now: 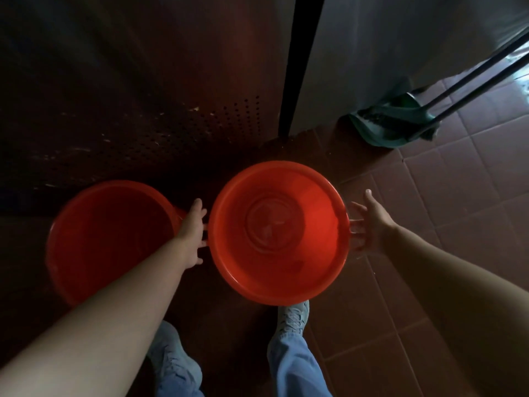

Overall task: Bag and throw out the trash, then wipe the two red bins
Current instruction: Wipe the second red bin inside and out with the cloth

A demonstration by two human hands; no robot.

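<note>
The right red bin (315,253) stands apparently on the floor (429,230) beside the left red bin (108,233), the left hand (193,233) touching its rim and the right hand (372,224) spread just beside it, neither grip closed, and the empty plastic looks light, stiff and slick, best taken under the rim.

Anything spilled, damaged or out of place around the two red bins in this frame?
Nothing serious. The left bin and right bin sit open side up with no trash visible inside. The only blemish is pale specks on the dark perforated panel behind them. The green dustpan sits by the wall.
</note>
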